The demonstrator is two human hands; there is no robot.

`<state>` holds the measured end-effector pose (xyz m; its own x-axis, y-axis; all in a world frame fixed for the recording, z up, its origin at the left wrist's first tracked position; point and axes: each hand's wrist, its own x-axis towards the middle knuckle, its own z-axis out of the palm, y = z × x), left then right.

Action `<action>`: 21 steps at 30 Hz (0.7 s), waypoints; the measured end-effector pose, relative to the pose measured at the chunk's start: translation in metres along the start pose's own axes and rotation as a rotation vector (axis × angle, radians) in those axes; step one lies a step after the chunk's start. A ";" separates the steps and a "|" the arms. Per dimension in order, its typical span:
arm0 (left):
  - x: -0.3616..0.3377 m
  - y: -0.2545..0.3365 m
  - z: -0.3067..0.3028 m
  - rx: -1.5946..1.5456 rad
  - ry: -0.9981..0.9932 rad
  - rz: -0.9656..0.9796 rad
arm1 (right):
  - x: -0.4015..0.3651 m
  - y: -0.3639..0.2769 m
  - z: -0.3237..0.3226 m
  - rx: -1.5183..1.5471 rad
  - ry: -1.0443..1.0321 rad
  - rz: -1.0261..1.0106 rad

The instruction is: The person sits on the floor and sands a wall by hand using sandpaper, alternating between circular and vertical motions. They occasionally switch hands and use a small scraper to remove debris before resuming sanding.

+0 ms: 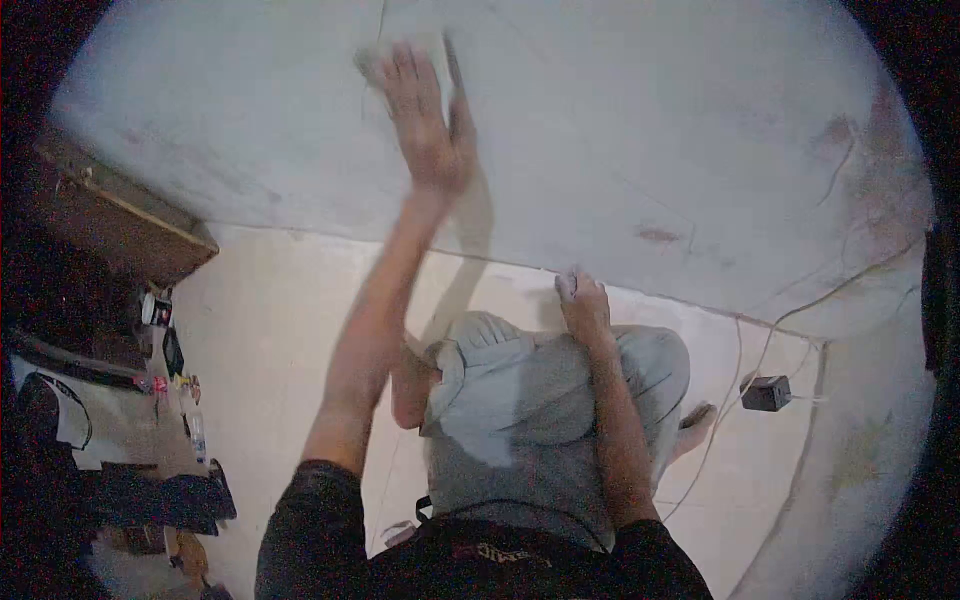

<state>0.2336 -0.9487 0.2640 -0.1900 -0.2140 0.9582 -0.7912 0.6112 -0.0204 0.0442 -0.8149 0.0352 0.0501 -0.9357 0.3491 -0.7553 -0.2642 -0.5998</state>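
Grey cloth of the trousers [520,410] covers the crouched knees, where the right hand [583,305] rests, too blurred to tell whether it grips anything. Farther off, the left hand [425,120] presses flat, fingers spread and unclosed, over what may be a pale pad [368,60] against the plastered wall [650,120]. Held by palm pressure alone, the pale pad could slide off and drop.

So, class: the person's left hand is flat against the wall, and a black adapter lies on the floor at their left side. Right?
One slip: the adapter lies on the floor at their right side, as the head view shows. The left hand is flat against the wall.
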 end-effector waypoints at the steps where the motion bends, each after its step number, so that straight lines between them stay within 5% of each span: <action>1: -0.051 0.009 0.008 -0.043 -0.032 -0.044 | -0.001 -0.001 -0.002 0.000 0.017 0.005; 3: -0.164 0.019 0.025 -0.030 -0.245 -0.135 | 0.001 -0.008 -0.009 0.185 -0.029 0.229; 6: -0.212 0.046 0.019 -0.115 -0.373 -0.244 | -0.002 -0.017 -0.012 0.103 -0.098 0.245; 9: -0.191 0.029 0.029 -0.055 -0.316 -0.193 | 0.000 -0.015 -0.007 0.182 -0.095 0.240; 13: -0.018 0.014 -0.003 -0.095 -0.137 -0.037 | -0.002 0.002 0.012 0.169 0.002 0.341; 15: 0.055 0.013 -0.020 -0.061 -0.064 0.124 | 0.006 -0.005 -0.001 0.134 -0.130 0.346; 17: 0.038 0.005 -0.018 -0.067 -0.130 0.009 | 0.003 -0.008 -0.004 0.091 -0.272 0.326; 19: 0.010 0.015 -0.009 -0.145 -0.132 -0.114 | 0.000 -0.007 -0.004 0.237 -0.043 0.337; 21: -0.068 0.023 0.011 -0.151 -0.059 -0.163 | 0.004 0.010 0.005 0.173 -0.073 0.346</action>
<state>0.2217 -0.9287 0.1955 -0.1037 -0.3611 0.9268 -0.7189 0.6711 0.1810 0.0403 -0.8223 0.0268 -0.1367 -0.9890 0.0564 -0.6145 0.0400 -0.7879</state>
